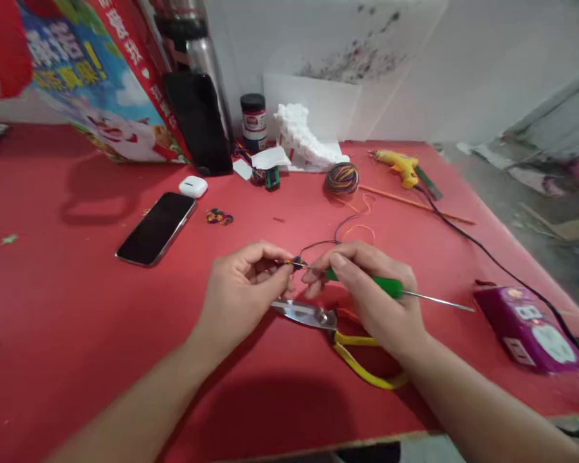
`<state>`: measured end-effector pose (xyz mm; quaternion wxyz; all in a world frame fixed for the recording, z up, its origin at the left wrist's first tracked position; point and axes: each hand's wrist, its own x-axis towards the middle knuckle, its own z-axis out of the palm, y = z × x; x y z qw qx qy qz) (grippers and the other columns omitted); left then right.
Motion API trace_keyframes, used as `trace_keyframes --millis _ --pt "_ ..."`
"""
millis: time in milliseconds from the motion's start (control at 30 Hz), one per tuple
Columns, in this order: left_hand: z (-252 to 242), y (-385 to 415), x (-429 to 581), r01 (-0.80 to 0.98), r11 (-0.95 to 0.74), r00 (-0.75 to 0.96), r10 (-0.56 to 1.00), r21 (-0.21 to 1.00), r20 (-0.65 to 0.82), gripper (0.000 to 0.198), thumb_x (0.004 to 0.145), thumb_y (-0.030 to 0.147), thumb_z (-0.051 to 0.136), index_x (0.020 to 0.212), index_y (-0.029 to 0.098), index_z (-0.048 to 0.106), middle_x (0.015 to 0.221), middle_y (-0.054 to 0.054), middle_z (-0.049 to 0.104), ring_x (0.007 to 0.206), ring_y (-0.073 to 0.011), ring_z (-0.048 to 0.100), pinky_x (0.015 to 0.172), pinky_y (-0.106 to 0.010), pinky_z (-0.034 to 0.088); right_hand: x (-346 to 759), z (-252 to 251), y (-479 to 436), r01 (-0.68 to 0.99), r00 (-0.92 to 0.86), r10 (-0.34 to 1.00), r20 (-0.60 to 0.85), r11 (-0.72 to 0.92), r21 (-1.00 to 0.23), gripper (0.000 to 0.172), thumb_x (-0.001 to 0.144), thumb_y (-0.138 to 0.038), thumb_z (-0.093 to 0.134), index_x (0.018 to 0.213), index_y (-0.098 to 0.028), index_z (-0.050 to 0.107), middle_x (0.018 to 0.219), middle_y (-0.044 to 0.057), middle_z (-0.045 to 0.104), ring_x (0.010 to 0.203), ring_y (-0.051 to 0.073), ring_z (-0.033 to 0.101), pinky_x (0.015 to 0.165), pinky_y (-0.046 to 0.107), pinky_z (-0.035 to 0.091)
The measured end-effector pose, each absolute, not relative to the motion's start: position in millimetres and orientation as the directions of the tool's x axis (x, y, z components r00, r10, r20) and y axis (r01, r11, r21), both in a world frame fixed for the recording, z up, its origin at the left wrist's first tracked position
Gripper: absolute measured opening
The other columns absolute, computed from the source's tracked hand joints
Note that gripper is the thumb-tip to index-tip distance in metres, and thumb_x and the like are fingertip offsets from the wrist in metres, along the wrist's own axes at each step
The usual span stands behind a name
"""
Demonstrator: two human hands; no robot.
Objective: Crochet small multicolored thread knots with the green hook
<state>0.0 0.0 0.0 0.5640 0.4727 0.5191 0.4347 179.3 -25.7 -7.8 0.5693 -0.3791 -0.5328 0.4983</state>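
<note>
Between the thumb and fingers of my left hand [251,283] is a small piece of multicoloured crochet work [298,262], partly hidden by the fingertips. My right hand [376,289] grips a crochet hook [388,286] by its green handle, and the thin metal tip touches the crochet piece. A bare metal shaft sticks out behind the handle to the right. Dark and orange yarn [338,241] runs from the piece back toward a multicoloured yarn ball [342,178]. Under both hands lie scissors [309,314] with yellow handles, their blade tips pointing left.
On the red table [77,360] are a smartphone [157,228], a white earbud case [193,186], and a small crochet piece [219,217]. A yellow glue gun [398,166], an orange stick [415,204] and a purple power strip [528,328] with its black cord lie at right. A colourful box [120,96] stands behind.
</note>
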Motion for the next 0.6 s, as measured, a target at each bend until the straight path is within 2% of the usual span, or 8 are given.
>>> trace_keyframes --millis 367,500,600 --pt "0.8 -1.0 -1.4 -0.046 0.175 0.108 0.980 0.984 -0.169 0.011 0.074 0.021 0.084 0.079 0.017 0.076 0.062 0.000 0.074 0.052 -0.0129 0.068 0.052 -0.021 0.058 177.2 -7.2 -25.2 -0.157 -0.075 0.968 0.239 0.226 -0.962 0.023 0.105 -0.015 0.057 0.089 -0.018 0.073 0.085 0.004 0.083 0.071 0.016 0.082 0.070 0.026 0.068" --pt "-0.2 -1.0 -0.7 -0.075 0.171 0.108 0.981 0.982 -0.163 0.012 0.074 0.022 0.085 0.077 0.016 0.075 0.064 -0.002 0.076 0.054 -0.0137 0.070 0.053 -0.021 0.059 176.6 -6.8 -26.7 -0.067 -0.087 0.953 0.290 0.285 -0.956 0.022 0.107 -0.016 0.056 0.091 -0.018 0.071 0.085 0.003 0.083 0.075 0.015 0.083 0.074 0.025 0.069" --pt "-0.4 -1.6 -0.6 -0.076 0.199 0.101 0.976 0.977 -0.191 0.013 0.073 0.023 0.086 0.077 0.016 0.075 0.063 -0.002 0.076 0.053 -0.0140 0.071 0.053 -0.021 0.059 176.2 -8.1 -29.0 0.070 -0.111 0.921 0.373 0.381 -0.922 0.021 0.109 -0.017 0.053 0.095 -0.019 0.070 0.085 0.002 0.083 0.080 0.014 0.083 0.077 0.024 0.067"
